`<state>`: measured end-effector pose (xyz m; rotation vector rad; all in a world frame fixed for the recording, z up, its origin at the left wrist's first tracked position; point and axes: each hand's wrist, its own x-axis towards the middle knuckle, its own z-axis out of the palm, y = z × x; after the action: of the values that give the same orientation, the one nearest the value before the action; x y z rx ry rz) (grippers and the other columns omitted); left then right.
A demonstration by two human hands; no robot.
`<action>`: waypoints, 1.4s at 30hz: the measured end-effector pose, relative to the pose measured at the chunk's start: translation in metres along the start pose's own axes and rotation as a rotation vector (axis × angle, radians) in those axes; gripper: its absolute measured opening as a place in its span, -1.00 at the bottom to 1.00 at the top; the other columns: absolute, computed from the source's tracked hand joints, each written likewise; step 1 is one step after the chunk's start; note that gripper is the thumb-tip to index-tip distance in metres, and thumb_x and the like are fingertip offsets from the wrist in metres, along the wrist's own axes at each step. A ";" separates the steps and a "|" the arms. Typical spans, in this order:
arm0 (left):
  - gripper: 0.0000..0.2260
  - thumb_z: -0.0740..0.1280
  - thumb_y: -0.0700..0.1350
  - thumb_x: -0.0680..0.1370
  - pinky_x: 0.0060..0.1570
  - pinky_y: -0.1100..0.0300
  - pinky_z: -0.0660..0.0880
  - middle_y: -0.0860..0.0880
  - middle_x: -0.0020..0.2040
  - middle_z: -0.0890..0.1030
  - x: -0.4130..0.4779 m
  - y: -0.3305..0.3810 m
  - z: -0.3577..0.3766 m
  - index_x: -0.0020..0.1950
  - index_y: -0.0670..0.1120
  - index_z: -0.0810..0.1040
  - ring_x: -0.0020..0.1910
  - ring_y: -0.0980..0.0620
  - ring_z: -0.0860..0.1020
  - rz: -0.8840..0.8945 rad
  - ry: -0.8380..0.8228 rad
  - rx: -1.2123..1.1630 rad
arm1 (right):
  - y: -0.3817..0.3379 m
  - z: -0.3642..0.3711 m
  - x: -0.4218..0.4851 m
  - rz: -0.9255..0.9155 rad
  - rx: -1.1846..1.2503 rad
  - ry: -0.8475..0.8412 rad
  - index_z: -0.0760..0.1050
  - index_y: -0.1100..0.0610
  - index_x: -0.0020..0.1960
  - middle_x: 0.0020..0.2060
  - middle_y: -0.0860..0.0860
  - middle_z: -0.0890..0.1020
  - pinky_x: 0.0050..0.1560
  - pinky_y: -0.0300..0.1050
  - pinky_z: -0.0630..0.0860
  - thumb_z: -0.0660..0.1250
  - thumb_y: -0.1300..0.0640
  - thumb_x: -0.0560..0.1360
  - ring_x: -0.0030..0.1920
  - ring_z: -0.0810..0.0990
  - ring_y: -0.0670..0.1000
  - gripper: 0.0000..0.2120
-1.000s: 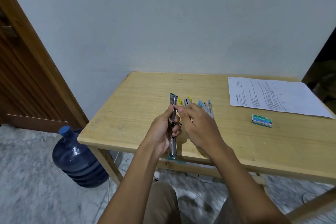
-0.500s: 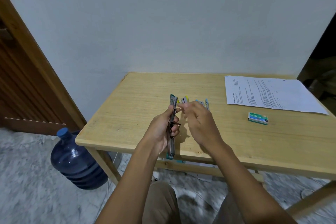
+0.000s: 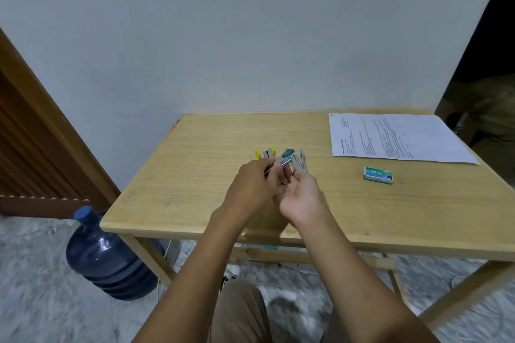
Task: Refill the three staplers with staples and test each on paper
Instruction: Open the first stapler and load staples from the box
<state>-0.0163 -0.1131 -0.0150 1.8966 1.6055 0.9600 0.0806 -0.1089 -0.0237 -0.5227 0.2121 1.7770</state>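
teal stapler in hand, unloaded yet

it is held just above the tabletop middle. left grip curls round it. right grip, palm up, curls beneath it, but i cannot tell if it truly holds. yellow stapler and blue stapler lie just behind. box sits well apart near the paper. reaching for it one-handed could let the stapler slip or snap shut.

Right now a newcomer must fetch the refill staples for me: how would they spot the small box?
Start at the pale wooden table against the pale wall, and find the printed white paper sheet at its far right corner. On the near side of that sheet lies a small green cardboard box marked No.10. Unlike the white sheet, it is green and blocky.
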 end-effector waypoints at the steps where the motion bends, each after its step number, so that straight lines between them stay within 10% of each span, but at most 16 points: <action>1: -0.74 0.24 -0.03 0.64 -0.39 0.37 0.33 0.11 -0.38 0.54 0.001 0.000 0.000 -0.21 -0.05 0.57 -0.41 0.21 0.45 -0.001 0.006 -0.039 | -0.001 -0.001 0.000 -0.005 0.015 -0.010 0.52 0.32 0.10 -0.11 0.23 0.63 -0.46 -0.12 0.61 0.07 0.13 0.68 -0.40 0.69 0.12 -0.68; 9: -0.71 0.25 0.00 0.64 -0.50 0.26 0.17 -0.07 -0.44 0.45 -0.003 -0.006 0.000 -0.17 -0.12 0.61 -0.58 0.06 0.27 -0.339 -0.055 -0.590 | -0.039 -0.014 0.002 -0.379 -0.495 0.059 0.45 0.19 -0.02 -0.40 -0.01 0.32 -0.39 -0.20 0.17 0.00 0.35 0.54 -0.44 0.22 -0.08 -0.75; 15: -0.71 0.24 0.02 0.64 -0.51 0.28 0.21 -0.10 -0.39 0.49 -0.006 -0.010 0.009 -0.06 -0.15 0.63 -0.59 0.08 0.29 -0.353 -0.104 -0.435 | -0.085 -0.029 0.003 -0.848 -1.676 0.200 0.49 0.03 -0.06 -0.38 -0.03 0.47 -0.29 -0.07 0.31 0.01 0.20 0.59 -0.38 0.40 -0.01 -0.71; 21: -0.60 0.24 0.03 0.63 -0.39 0.19 0.30 -0.03 -0.43 0.41 -0.005 -0.008 0.026 -0.15 -0.30 0.57 -0.49 0.05 0.34 -0.261 -0.147 -0.139 | -0.100 -0.038 0.025 -0.702 -2.233 0.089 0.46 0.01 -0.05 -0.01 0.01 0.52 -0.09 -0.09 0.37 0.09 0.31 0.57 -0.01 0.48 0.01 -0.74; 30: -0.71 0.20 0.02 0.65 -0.17 0.08 0.48 -0.06 -0.10 0.64 -0.009 -0.002 0.042 0.05 -0.10 0.66 -0.10 -0.03 0.56 -0.110 -0.152 0.200 | -0.117 -0.043 0.008 -0.825 -2.203 -0.037 0.53 -0.07 0.07 0.13 -0.10 0.46 0.16 -0.13 0.38 0.12 0.27 0.60 0.20 0.38 -0.12 -0.69; 36: -0.67 0.13 0.12 0.65 0.08 0.04 0.35 -0.08 0.14 0.52 -0.009 -0.004 0.048 0.20 -0.03 0.56 0.14 -0.10 0.43 -0.029 -0.118 0.477 | -0.153 -0.062 -0.014 -1.212 -1.917 0.483 0.52 -0.11 0.06 0.13 -0.05 0.53 0.12 0.05 0.48 0.26 0.03 0.54 0.19 0.43 0.00 -0.87; 42: -0.70 0.11 0.08 0.66 0.11 0.03 0.32 -0.09 0.16 0.50 -0.011 -0.003 0.053 0.18 -0.04 0.53 0.15 -0.11 0.40 -0.002 -0.066 0.500 | -0.176 -0.074 -0.004 -0.965 -2.033 0.730 0.50 0.02 0.26 0.19 0.08 0.55 0.18 0.12 0.46 0.25 -0.24 0.53 0.21 0.49 0.13 -0.56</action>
<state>0.0212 -0.1189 -0.0535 2.2141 1.9372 0.5136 0.2663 -0.0941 -0.0643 -2.1464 -1.2925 0.1918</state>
